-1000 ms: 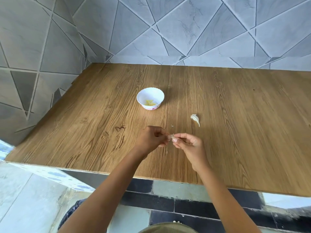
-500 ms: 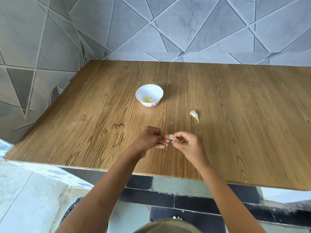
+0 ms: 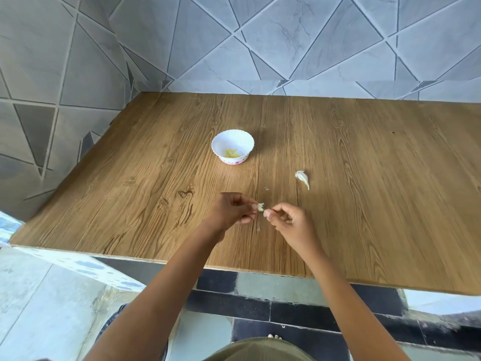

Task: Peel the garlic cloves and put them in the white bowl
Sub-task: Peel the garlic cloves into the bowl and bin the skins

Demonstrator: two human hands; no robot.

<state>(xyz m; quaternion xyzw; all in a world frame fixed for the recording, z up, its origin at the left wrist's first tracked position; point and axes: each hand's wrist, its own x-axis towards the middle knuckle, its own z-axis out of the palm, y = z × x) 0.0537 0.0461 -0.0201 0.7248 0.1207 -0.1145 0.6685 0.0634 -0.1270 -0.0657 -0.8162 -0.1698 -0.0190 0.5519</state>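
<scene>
Head view: we pinch the garlic clove (image 3: 260,206) in our left hand (image 3: 231,211) over the tabletop (image 3: 364,178) while our right hand (image 3: 289,220) nips its skin. The white bowl (image 3: 242,142) lies ahead, nearer the left hand.

We identify the table (image 3: 364,204) top as wood-grain board with bold knots and streaks and a matt to faintly satin finish. We cannot tell solid timber from laminate. The white bowl (image 3: 247,142) has a smooth, glossy surface, either plastic or glazed ceramic. The peeled cloves (image 3: 231,153) inside it look smooth and slightly waxy. The loose clove (image 3: 302,177) carries dry, papery, matt skin. The held clove (image 3: 260,206) shows smooth bare flesh with papery skin curling off. We read the wall tiles (image 3: 286,37) as marble-veined and smooth with a low sheen. The dark floor tiles (image 3: 299,311) look dull and scuffed.
</scene>
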